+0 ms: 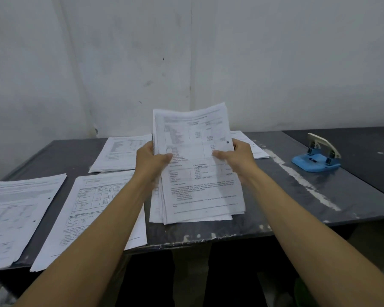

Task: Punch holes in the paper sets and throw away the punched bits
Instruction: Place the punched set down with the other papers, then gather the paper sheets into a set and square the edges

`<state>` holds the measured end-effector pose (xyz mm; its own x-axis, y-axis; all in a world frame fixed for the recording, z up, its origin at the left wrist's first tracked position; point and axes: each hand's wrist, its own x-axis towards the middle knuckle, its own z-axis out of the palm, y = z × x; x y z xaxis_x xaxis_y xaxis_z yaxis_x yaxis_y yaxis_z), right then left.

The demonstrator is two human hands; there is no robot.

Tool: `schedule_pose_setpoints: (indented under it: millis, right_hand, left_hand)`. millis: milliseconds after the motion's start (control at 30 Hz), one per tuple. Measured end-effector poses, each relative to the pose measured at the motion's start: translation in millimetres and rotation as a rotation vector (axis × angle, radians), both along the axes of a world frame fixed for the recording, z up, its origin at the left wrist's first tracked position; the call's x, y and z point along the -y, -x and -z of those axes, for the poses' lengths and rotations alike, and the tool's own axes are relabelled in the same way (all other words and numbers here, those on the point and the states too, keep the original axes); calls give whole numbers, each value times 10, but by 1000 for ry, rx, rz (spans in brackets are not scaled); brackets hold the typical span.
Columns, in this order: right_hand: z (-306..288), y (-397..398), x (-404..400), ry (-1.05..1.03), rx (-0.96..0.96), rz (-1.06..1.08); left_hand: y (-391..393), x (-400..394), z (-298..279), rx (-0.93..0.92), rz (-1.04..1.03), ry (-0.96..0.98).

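Item: printed paper set (197, 165), held upright over the dark table (297, 209), lower edge near or on its surface. Left hand (152, 159) and right hand (237, 157) grip opposite side edges, thumbs curled over the front sheet. Step, as judged: squaring the sheets before punching. Next requirement: carry the aligned edge to the blue hole punch (317, 156), well apart at right. Other sets (120, 155) lie flat at left.

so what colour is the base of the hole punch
Light blue, under a cream lever; hole punch, head view.
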<state>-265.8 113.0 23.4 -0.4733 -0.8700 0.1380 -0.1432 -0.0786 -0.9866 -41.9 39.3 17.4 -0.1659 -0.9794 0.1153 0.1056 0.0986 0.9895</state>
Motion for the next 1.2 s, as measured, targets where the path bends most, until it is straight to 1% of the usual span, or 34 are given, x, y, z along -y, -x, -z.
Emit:
schedule_pose_setpoints:
  millis: [167,300,367,433,467,567,633,767,933,1000,1133,1200]
  right_hand:
    - [-228,-21,28,142,56,48]
    - [-242,-39,53,185,20,151]
    - [-208,-17,62,191,63,131]
    - [-161,4,67,212,118,59]
    - [-141,11,74,222,109,31]
    - [-111,9,137,209,29,0]
    - [-123,-12,175,199,37,-8]
    - [-186,-56,210,217,71,-7]
    - [-145,-94,167,230,-35,77]
    - [-119,-108,171,233,-39,72]
    - [-104,-184,195,158,-15,53]
    - [-162,-177,200,148,-33,82]
  left_hand:
    - [34,-2,-315,-64,49,154]
    - [32,2,-349,-72,88,215]
    - [26,20,-291,-61,89,224]
    - [8,44,-239,-68,95,212]
    - [-6,61,-227,-70,99,210]
    - [-44,112,-235,-34,95,246]
    - [-46,138,-264,-7,85,277]
    - [-49,172,-337,-23,62,298]
    - [-128,194,-311,10,43,331]
    - [-146,207,-294,35,55,346]
    - [-98,189,-238,92,58,401]
    - [-73,182,-256,82,43,417]
